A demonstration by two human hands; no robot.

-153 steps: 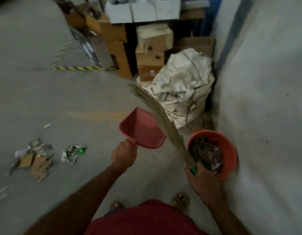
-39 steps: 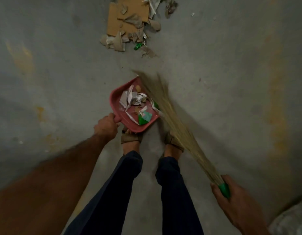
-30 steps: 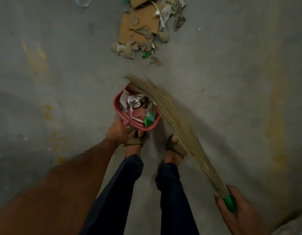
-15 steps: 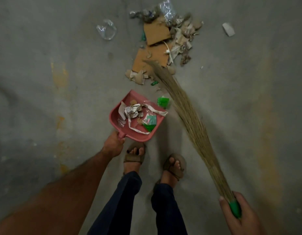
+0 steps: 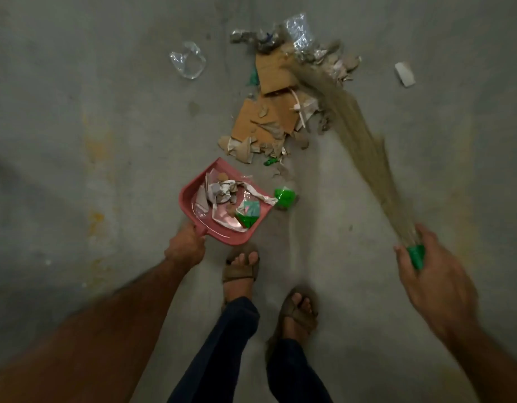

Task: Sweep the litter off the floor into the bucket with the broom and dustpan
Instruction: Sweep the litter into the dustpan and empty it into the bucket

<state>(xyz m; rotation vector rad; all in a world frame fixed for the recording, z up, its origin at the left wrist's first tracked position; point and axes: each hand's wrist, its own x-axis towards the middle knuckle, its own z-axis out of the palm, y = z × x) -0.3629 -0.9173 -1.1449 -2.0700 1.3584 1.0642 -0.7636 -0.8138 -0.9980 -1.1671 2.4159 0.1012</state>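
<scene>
Broom (image 5: 359, 146), gripped by right hand (image 5: 434, 274), is extended forward-left over litter (image 5: 268, 117); dustpan (image 5: 222, 205), gripped by left hand (image 5: 186, 247), lies nearer.

I cannot see the dustpan (image 5: 222, 225) handle; my left hand (image 5: 185, 248) covers it. The broom (image 5: 364, 149) is motion-blurred, and its tip merges with the litter (image 5: 273, 114) beneath, so contact cannot be confirmed. Its green grip (image 5: 416, 255) is mostly hidden inside my right hand (image 5: 434, 283). Both forearms and both legs are cut off by the bottom edge. Small scraps in the dustpan cannot be identified.
</scene>
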